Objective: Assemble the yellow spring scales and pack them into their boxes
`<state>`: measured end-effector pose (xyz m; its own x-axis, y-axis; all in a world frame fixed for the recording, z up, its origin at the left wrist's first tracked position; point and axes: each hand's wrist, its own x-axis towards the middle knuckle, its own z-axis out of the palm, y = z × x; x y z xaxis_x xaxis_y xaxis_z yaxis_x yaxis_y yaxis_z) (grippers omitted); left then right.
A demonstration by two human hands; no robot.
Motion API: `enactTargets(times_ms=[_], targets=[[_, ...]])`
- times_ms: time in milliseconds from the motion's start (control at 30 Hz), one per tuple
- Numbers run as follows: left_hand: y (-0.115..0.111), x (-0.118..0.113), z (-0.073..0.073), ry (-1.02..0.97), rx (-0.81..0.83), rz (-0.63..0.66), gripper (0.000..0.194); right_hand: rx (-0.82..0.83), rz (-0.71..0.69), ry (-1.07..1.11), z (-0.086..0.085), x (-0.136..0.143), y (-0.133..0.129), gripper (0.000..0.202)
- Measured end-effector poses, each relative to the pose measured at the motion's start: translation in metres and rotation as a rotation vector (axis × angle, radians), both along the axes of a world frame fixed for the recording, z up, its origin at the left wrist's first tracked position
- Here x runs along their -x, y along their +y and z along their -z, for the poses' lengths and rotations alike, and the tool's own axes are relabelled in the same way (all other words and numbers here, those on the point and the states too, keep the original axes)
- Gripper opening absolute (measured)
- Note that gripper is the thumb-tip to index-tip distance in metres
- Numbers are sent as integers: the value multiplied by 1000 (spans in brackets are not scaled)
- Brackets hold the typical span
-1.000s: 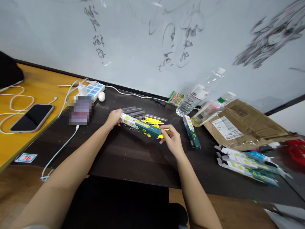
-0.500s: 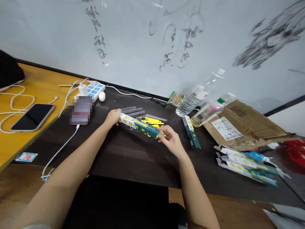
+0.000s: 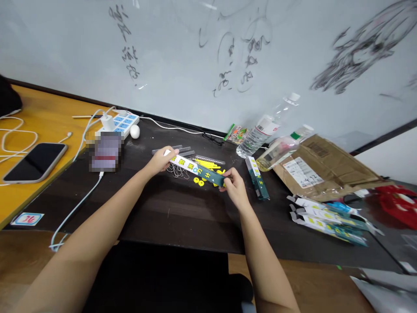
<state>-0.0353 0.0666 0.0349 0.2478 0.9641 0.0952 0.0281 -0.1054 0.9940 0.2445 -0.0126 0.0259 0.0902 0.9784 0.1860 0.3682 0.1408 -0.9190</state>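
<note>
A long, narrow cardboard box [image 3: 197, 169], white and dark green with yellow print, is stretched between my hands above the table. My left hand [image 3: 160, 161] grips its white end. My right hand [image 3: 235, 187] pinches the green end between thumb and fingers. Beneath and behind the box lie thin metal wire hooks [image 3: 179, 172], yellow sticks [image 3: 207, 164], small round yellow pieces [image 3: 199, 181] and clear plastic tubes [image 3: 210, 160]. Part of these is hidden by the box and my hands.
A similar closed box [image 3: 257, 178] lies to the right, with several boxes with raised flaps [image 3: 327, 219] farther right. Behind are a water bottle [image 3: 260, 132], a second bottle [image 3: 283, 150] and a brown parcel [image 3: 325, 169]. A phone [image 3: 106, 151] and power strip [image 3: 125, 123] sit left.
The box has turned so its broad printed face shows upward to me. My hands stay at its two ends. The whole view has shifted slightly.
</note>
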Motion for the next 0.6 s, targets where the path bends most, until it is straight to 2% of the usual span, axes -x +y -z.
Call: enactTargets(times_ms=[167, 300, 467, 600], targets=[[0, -2, -4, -22, 64, -140, 22, 72, -102, -1, 4, 0, 1, 8], [5, 0, 1, -90, 167, -176, 21, 84, -207, 32, 1, 2, 0, 7], [11, 4, 6, -119, 283, -215, 21, 264, -288, 216, -10, 6, -5, 25], [13, 6, 10, -99, 372, -222, 24, 318, -302, 415, -17, 6, -8, 28]])
